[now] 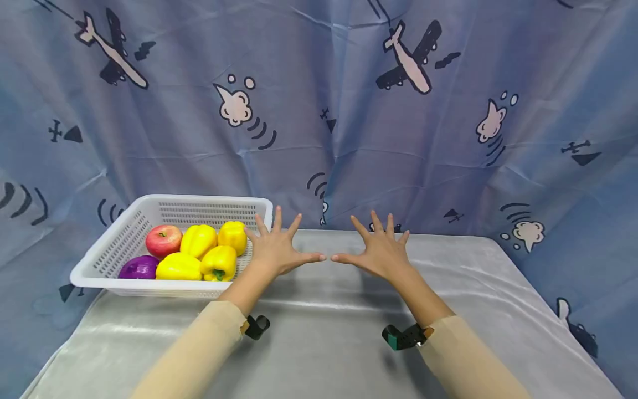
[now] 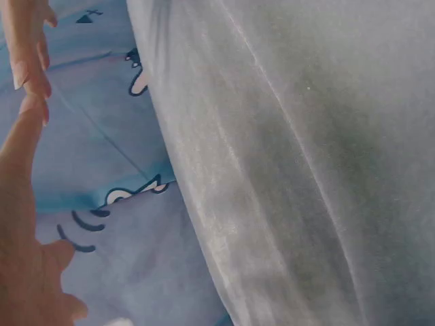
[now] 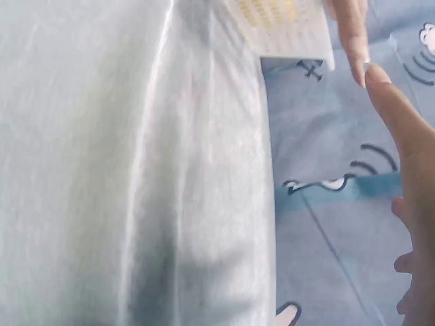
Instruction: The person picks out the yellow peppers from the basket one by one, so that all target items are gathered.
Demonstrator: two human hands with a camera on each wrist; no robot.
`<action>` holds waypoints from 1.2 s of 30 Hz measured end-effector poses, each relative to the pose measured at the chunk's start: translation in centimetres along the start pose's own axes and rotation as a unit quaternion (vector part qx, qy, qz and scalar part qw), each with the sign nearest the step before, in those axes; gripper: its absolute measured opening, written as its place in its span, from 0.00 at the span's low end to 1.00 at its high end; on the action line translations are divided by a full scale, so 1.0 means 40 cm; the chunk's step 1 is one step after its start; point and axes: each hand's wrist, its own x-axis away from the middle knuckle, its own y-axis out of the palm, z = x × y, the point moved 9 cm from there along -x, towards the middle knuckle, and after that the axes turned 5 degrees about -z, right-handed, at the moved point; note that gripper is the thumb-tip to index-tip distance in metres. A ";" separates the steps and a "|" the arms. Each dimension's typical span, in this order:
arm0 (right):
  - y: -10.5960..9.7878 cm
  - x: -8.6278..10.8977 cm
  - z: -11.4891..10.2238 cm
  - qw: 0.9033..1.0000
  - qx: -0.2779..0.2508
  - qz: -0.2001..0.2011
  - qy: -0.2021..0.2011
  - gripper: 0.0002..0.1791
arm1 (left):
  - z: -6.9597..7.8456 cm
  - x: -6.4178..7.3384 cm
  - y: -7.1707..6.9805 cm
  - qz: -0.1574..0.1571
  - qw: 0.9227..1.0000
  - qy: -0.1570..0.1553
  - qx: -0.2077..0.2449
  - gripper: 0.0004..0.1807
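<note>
Both hands are held up over the table with fingers spread and nothing in them. My left hand (image 1: pixel 273 249) is beside the right end of a white plastic basket (image 1: pixel 94 280), its fingers overlapping the rim in the head view. Across from it, my right hand (image 1: pixel 382 252) mirrors the pose, the thumb tips pointing at each other with a small gap. In the basket lie a red apple (image 1: pixel 164 241), a purple eggplant-coloured item (image 1: pixel 139 267) and several yellow bell peppers (image 1: pixel 199 240). In the left wrist view the left thumb (image 2: pixel 24 136) shows at the edge.
A silvery-grey cloth covers the table (image 1: pixel 329 354). Behind it hangs a blue curtain (image 1: pixel 299 149) printed with planes and clouds. Each wrist carries a black camera mount, the left mount (image 1: pixel 257 327) and the right mount (image 1: pixel 404 336). The basket sits at the table's back left.
</note>
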 end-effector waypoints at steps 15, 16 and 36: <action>-0.008 0.037 -0.106 0.984 -0.170 0.055 0.005 0.52 | -0.130 0.137 -0.072 0.091 0.993 0.020 0.072 0.57; -0.007 0.038 -0.120 0.980 -0.193 0.058 0.002 0.51 | -0.149 0.146 -0.077 0.098 0.992 0.020 0.079 0.55; 0.019 0.018 -0.382 0.882 -0.449 0.133 -0.053 0.46 | -0.575 0.349 -0.195 0.309 0.918 -0.104 0.227 0.41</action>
